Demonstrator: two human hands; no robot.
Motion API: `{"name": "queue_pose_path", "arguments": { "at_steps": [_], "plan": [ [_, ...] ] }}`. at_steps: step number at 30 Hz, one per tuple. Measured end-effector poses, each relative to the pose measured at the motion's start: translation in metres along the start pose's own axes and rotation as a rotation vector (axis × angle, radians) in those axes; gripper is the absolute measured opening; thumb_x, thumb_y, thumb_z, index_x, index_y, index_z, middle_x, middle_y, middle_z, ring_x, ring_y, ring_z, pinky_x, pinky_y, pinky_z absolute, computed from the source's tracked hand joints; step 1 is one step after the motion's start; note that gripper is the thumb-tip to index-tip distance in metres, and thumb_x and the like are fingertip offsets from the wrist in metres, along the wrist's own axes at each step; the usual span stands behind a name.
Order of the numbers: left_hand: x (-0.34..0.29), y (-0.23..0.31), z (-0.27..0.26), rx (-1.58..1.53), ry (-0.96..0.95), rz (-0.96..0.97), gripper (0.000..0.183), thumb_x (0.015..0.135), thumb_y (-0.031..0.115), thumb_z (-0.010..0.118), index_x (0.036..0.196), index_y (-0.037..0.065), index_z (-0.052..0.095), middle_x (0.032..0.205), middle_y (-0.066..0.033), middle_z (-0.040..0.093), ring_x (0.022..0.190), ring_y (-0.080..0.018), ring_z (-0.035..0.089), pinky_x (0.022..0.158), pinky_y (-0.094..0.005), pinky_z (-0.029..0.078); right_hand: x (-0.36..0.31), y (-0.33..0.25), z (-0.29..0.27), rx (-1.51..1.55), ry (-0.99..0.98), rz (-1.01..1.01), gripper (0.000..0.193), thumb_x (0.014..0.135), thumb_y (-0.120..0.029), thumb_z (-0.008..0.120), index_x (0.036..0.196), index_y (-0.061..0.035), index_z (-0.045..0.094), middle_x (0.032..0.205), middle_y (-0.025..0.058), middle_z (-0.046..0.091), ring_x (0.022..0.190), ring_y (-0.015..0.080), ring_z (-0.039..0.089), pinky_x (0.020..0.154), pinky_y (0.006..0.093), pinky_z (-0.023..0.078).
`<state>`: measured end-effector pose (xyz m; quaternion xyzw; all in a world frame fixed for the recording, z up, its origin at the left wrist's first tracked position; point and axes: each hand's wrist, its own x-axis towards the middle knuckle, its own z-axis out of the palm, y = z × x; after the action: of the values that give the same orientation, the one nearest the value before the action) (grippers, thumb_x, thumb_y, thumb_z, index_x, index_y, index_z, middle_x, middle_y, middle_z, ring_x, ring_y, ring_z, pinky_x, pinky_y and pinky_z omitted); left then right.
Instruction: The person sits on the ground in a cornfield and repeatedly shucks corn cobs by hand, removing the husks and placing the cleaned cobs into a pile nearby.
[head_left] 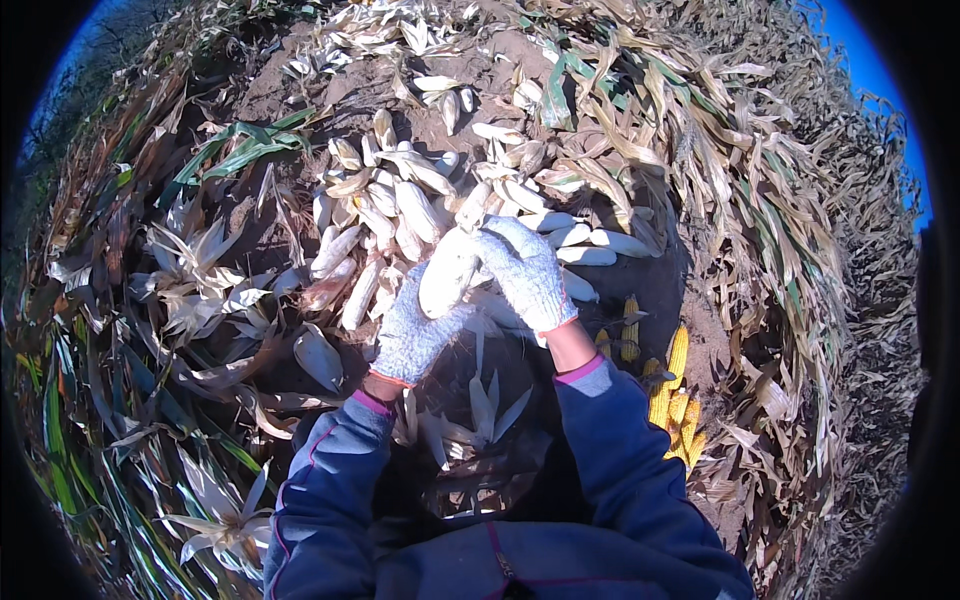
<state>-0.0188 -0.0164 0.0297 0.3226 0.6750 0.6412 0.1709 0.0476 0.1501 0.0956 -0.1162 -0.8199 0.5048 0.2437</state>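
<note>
Both hands wear pale knitted gloves and meet around one ear of corn (449, 272) still in its whitish husk. My left hand (412, 325) is wrapped round its lower left side. At its upper end, my right hand (525, 270) is closed with the fingers bent over the tip. The ear stands tilted, its top leaning to the right. Just beyond the hands lies a heap of husked-over ears (385, 200). Bare yellow cobs (680, 400) lie in a small pile to the right of my right forearm.
Peeled-off husks (480, 415) lie on the ground between my forearms. Dry stalks and leaves form a bank on the left (110, 330) and another on the right (780, 250). More pale ears (445, 98) lie farther off on the brown soil (500, 55).
</note>
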Motion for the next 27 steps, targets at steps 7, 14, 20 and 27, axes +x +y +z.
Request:
{"name": "queue_pose_path", "arguments": {
  "at_steps": [7,14,20,27],
  "plan": [
    [-0.007,-0.022,-0.003,0.382,0.098,0.085,0.074,0.076,0.028,0.081,0.132,-0.001,0.043,0.125,-0.0167,0.056,0.115,-0.0251,0.057,0.097,-0.0351,0.045,0.0,0.002,-0.003,-0.061,0.05,-0.015,0.022,0.085,-0.018,0.065,0.097,0.0003,0.063,0.088,0.013,0.067,0.08,0.0195,0.064,0.072,0.0325,0.05],
    [-0.005,-0.008,0.011,-0.131,0.02,-0.092,0.058,0.082,0.019,0.075,0.13,-0.001,0.047,0.115,-0.0091,0.06,0.104,-0.0177,0.057,0.089,-0.0309,0.048,-0.003,0.022,0.013,0.659,0.147,0.306,0.014,0.088,-0.013,0.062,0.096,-0.0017,0.063,0.081,0.0047,0.062,0.072,0.0152,0.06,0.065,0.0285,0.049],
    [-0.007,-0.051,0.015,-0.641,0.023,-0.383,0.04,0.094,0.024,0.059,0.126,0.0,0.053,0.113,-0.0069,0.061,0.101,-0.0139,0.056,0.088,-0.0284,0.046,-0.006,0.034,0.035,1.007,0.147,0.223,0.011,0.089,-0.006,0.058,0.1,-0.0072,0.06,0.094,0.0028,0.061,0.084,0.0132,0.06,0.071,0.0265,0.051],
    [0.003,-0.008,0.007,-0.522,0.086,-0.272,0.034,0.095,0.018,0.059,0.125,0.003,0.053,0.114,-0.0065,0.06,0.101,-0.0156,0.06,0.086,-0.0285,0.05,-0.014,0.014,0.038,0.589,-0.001,0.366,0.01,0.085,-0.005,0.056,0.094,-0.005,0.061,0.09,0.0025,0.058,0.081,0.0138,0.058,0.066,0.026,0.047]
  ]
}}
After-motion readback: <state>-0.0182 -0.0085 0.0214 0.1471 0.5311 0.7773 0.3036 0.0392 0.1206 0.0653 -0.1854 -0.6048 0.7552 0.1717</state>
